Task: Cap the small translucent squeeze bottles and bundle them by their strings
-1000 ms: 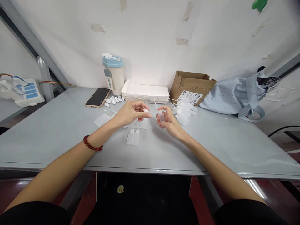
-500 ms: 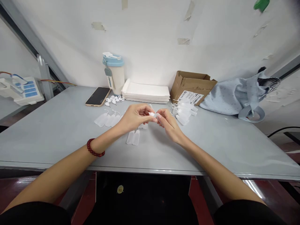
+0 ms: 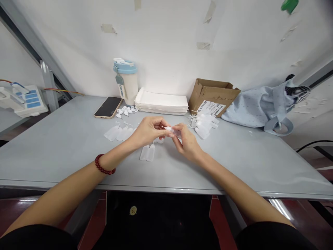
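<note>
My left hand [image 3: 151,131] pinches a small white cap-like piece [image 3: 169,128] between thumb and fingers. My right hand [image 3: 189,142], also closed, grips a flat translucent plastic pouch [image 3: 177,132] by its sides. The two pieces meet between my fingertips above the table; fingers hide whether they are joined. Similar translucent pouches with thin curved tips [image 3: 112,133] lie left of my left hand. Two more pouches [image 3: 147,153] rest side by side below my hands. A heap of them [image 3: 204,126] is to the right, and several small white pointed pieces [image 3: 127,110] sit behind my left hand.
Along the wall stand a cup with a blue lid [image 3: 127,81], a stack of white envelopes [image 3: 161,102] and an open cardboard box [image 3: 212,97]. A phone [image 3: 108,107] lies at the left, a light blue cloth bag [image 3: 255,107] at the right. The grey table's front edge [image 3: 166,190] runs before me.
My right hand has shifted its hold on the pouch, its thumb now lower and more of the pouch showing. My left hand has barely moved.
</note>
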The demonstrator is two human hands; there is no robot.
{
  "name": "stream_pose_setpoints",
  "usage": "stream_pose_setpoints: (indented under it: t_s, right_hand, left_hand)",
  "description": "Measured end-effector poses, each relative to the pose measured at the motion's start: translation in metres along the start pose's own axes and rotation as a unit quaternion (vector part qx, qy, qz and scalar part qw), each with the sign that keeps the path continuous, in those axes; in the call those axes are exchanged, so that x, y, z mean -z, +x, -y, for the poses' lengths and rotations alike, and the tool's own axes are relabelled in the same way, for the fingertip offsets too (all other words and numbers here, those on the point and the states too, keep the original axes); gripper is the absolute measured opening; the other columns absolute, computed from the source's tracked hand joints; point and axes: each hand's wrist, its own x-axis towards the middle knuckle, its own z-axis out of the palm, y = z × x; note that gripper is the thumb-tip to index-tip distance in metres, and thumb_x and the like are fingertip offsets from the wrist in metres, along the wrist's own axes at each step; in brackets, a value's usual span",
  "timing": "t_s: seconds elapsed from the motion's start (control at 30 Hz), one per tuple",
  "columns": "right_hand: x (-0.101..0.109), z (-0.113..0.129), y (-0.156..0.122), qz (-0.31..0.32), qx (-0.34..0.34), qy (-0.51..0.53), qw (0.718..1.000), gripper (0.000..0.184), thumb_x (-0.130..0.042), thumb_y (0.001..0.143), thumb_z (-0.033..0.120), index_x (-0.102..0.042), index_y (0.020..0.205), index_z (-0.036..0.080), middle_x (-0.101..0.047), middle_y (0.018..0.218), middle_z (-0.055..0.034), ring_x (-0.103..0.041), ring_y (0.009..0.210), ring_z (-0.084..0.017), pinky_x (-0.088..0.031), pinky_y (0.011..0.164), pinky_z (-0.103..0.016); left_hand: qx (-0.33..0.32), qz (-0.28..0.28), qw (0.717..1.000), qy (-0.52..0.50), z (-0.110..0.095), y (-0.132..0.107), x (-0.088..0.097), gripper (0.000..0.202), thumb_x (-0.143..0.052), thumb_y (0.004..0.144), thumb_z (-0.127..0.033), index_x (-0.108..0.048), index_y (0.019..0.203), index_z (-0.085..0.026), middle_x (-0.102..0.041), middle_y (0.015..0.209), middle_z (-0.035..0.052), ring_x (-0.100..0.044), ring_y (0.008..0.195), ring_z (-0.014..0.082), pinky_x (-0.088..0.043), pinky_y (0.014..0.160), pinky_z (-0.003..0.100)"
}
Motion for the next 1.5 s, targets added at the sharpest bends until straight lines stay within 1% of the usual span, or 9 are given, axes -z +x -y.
stream_pose_setpoints:
  t_s: [0.33,0.5,0.67,0.8,0.97,1.17,1.27,1.4,1.5]
  right_hand:
    - [0.0,-0.003,0.0,-0.029,0.031,-0.033,0.999,0.015,-0.041,0.095,0.023,-0.041,0.11,0.022,-0.057,0.095,-0.0111,-0.059,0.09,-0.024,-0.048,0.071,-0.038]
    - [0.001,0.002,-0.003,-0.02,-0.03,-0.01,0.999,0.013,-0.046,0.094,0.028,-0.043,0.105,0.021,-0.061,0.094,-0.0097,-0.063,0.085,-0.022,-0.049,0.067,-0.034]
    - [0.006,0.008,-0.001,-0.009,-0.1,0.074,0.992,0.015,-0.052,0.091,0.032,-0.043,0.097,0.021,-0.064,0.087,-0.0054,-0.062,0.071,-0.017,-0.046,0.061,-0.029]
    - [0.009,0.011,0.002,-0.004,-0.153,0.148,0.977,0.018,-0.055,0.09,0.035,-0.043,0.094,0.021,-0.064,0.085,-0.0036,-0.062,0.073,-0.015,-0.044,0.061,-0.027]
    - [0.01,0.013,0.002,-0.03,-0.137,0.117,0.983,0.018,-0.054,0.091,0.035,-0.044,0.095,0.022,-0.062,0.081,-0.0022,-0.059,0.068,-0.014,-0.04,0.054,-0.025]
    - [0.005,0.007,-0.001,-0.069,-0.009,0.011,0.998,0.011,-0.051,0.092,0.027,-0.046,0.1,0.021,-0.061,0.087,-0.005,-0.061,0.071,-0.016,-0.047,0.061,-0.029]
    - [0.001,0.002,-0.003,-0.077,0.031,-0.02,0.996,0.012,-0.049,0.093,0.027,-0.045,0.104,0.021,-0.06,0.089,-0.0066,-0.061,0.078,-0.018,-0.049,0.065,-0.03]
    - [0.0,0.001,-0.005,-0.052,0.007,-0.013,0.999,0.014,-0.045,0.095,0.029,-0.04,0.106,0.022,-0.057,0.093,-0.0072,-0.06,0.077,-0.018,-0.048,0.064,-0.031]
    - [0.002,0.004,-0.004,-0.005,-0.049,0.038,0.998,0.013,-0.044,0.095,0.03,-0.036,0.103,0.023,-0.054,0.087,-0.0034,-0.055,0.067,-0.015,-0.045,0.061,-0.03]
  left_hand:
    - [-0.066,-0.016,0.994,0.084,-0.005,-0.003,0.002,0.015,-0.069,0.08,-0.031,-0.077,0.084,-0.02,-0.071,0.079,0.0032,-0.063,0.064,0.0126,-0.051,0.061,0.024]
    - [-0.081,-0.008,0.993,0.083,-0.004,-0.003,0.003,0.014,-0.071,0.077,-0.027,-0.075,0.085,-0.017,-0.071,0.087,0.0061,-0.065,0.078,0.0169,-0.052,0.066,0.026]
    - [-0.095,0.014,0.994,0.054,-0.006,-0.003,0.004,0.01,-0.071,0.076,-0.022,-0.071,0.082,-0.014,-0.07,0.087,0.0059,-0.065,0.084,0.0177,-0.054,0.078,0.03]
    - [-0.115,0.026,0.993,0.024,-0.007,-0.003,0.004,0.005,-0.071,0.076,-0.019,-0.069,0.076,-0.015,-0.068,0.088,0.0055,-0.064,0.09,0.018,-0.054,0.082,0.03]
    - [-0.075,0.019,0.997,-0.002,-0.009,-0.003,0.003,0.014,-0.073,0.076,-0.027,-0.068,0.077,-0.014,-0.067,0.087,0.0053,-0.063,0.084,0.016,-0.052,0.075,0.028]
    - [0.022,0.005,0.999,-0.037,-0.013,-0.003,0.002,0.024,-0.078,0.072,-0.034,-0.068,0.082,-0.014,-0.067,0.08,0.0028,-0.064,0.078,0.0148,-0.051,0.075,0.027]
    - [0.075,0.034,0.996,-0.032,-0.014,-0.004,0.003,0.025,-0.076,0.073,-0.036,-0.07,0.081,-0.013,-0.068,0.074,0.0032,-0.064,0.07,0.014,-0.052,0.073,0.028]
    - [0.071,0.065,0.995,0.017,-0.014,-0.004,0.007,0.024,-0.072,0.077,-0.036,-0.071,0.084,-0.013,-0.067,0.065,0.0022,-0.062,0.064,0.0136,-0.051,0.065,0.026]
    - [0.021,0.068,0.995,0.075,-0.013,-0.005,0.009,0.023,-0.07,0.078,-0.034,-0.072,0.089,-0.014,-0.069,0.073,0.0035,-0.062,0.068,0.0143,-0.048,0.061,0.024]
